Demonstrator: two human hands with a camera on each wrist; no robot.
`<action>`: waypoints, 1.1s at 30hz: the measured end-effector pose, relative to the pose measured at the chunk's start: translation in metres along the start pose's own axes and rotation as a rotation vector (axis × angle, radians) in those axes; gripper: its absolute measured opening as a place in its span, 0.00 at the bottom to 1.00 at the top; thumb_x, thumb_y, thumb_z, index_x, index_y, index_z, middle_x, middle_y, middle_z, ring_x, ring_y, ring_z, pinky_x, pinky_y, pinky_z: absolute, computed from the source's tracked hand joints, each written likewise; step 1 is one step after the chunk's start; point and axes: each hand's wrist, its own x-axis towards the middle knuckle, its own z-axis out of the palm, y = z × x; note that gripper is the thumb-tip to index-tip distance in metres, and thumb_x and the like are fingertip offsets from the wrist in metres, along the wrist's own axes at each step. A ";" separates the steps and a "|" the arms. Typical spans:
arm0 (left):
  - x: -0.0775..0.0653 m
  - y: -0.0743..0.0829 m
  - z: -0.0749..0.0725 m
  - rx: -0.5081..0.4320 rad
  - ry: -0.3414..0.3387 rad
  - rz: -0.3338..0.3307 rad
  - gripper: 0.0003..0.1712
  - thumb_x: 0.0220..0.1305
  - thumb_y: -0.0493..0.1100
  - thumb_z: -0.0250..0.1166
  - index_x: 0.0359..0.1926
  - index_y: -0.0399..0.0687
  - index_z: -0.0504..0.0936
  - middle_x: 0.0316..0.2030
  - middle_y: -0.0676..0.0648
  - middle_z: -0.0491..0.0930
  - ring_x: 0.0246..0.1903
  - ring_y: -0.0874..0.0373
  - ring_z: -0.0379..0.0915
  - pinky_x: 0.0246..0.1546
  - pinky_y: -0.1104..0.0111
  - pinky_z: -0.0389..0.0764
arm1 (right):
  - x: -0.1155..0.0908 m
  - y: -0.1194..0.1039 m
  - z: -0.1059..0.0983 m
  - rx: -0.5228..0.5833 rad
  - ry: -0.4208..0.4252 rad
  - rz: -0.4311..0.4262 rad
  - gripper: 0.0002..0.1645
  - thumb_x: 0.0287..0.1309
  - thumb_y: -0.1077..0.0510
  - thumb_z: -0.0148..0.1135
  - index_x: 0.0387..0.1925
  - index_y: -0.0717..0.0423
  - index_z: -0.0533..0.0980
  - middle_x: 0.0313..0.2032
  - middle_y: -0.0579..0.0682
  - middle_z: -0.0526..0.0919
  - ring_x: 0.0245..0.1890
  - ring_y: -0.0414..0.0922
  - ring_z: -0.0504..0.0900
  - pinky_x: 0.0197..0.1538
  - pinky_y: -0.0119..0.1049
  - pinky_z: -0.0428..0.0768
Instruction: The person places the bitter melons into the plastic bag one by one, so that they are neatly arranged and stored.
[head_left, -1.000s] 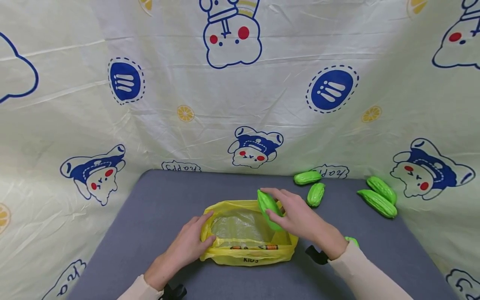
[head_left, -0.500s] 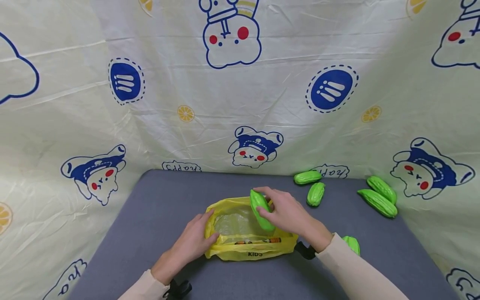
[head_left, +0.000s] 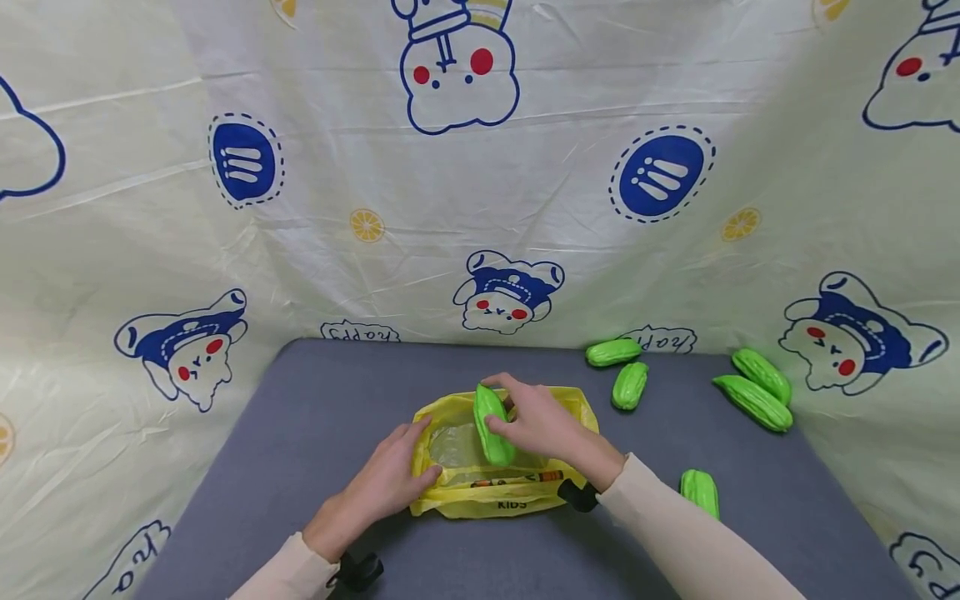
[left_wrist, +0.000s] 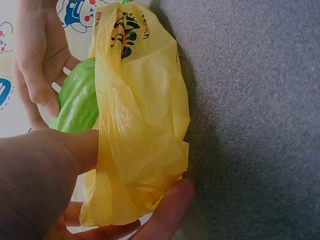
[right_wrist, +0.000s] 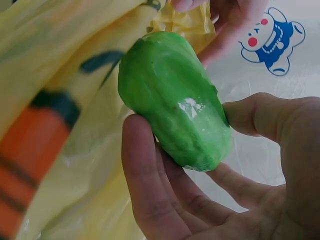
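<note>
In the head view, a yellow plastic bag (head_left: 517, 502) printed with "KIDS" lies with its mouth open on the grey table. My left hand (head_left: 386, 473) grips the bag's left end, its thumb at the rim and fingers against the outside, as the left wrist view shows. Over the bag's mouth, my right hand (head_left: 543, 423) holds a bright green, ridged bitter melon (head_left: 489, 425), tilted, with its lower end within the opening. Thumb and fingers lie on opposite sides of the bitter melon (right_wrist: 175, 100) in the right wrist view. The bag's bottom is hidden.
Two bitter melons, one (head_left: 612, 352) behind the other (head_left: 629, 386), lie right of the bag. Another pair (head_left: 753, 403) rests near the table's right edge. A single bitter melon (head_left: 700, 492) sits beside the right sleeve. A patterned white curtain (head_left: 525, 192) hangs behind the table (head_left: 322, 400).
My right hand has moved left with the bitter melon, across the bag's mouth. The left hand has stayed at the bag's left end, and the bag has shifted slightly away from me.
</note>
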 end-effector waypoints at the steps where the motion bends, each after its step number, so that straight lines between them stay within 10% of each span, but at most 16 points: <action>1: 0.000 0.000 -0.001 -0.002 -0.003 0.003 0.46 0.74 0.43 0.80 0.85 0.32 0.72 0.71 0.29 0.83 0.70 0.32 0.84 0.73 0.39 0.84 | 0.001 -0.002 0.002 0.003 -0.009 0.002 0.33 0.81 0.53 0.73 0.80 0.50 0.76 0.52 0.57 0.94 0.43 0.43 0.91 0.39 0.36 0.92; 22: -0.004 0.000 -0.005 -0.011 -0.035 0.011 0.45 0.72 0.35 0.72 0.87 0.33 0.70 0.75 0.31 0.81 0.72 0.36 0.83 0.72 0.41 0.85 | 0.023 -0.015 0.043 0.039 -0.181 -0.036 0.36 0.83 0.53 0.71 0.82 0.63 0.73 0.39 0.51 0.88 0.25 0.43 0.86 0.30 0.36 0.85; 33: -0.004 0.004 -0.003 -0.009 -0.041 0.017 0.45 0.71 0.35 0.70 0.88 0.35 0.70 0.75 0.32 0.81 0.69 0.40 0.84 0.69 0.43 0.85 | 0.012 -0.018 0.043 -0.030 -0.158 0.003 0.37 0.82 0.49 0.74 0.80 0.60 0.75 0.41 0.52 0.91 0.34 0.43 0.86 0.38 0.40 0.84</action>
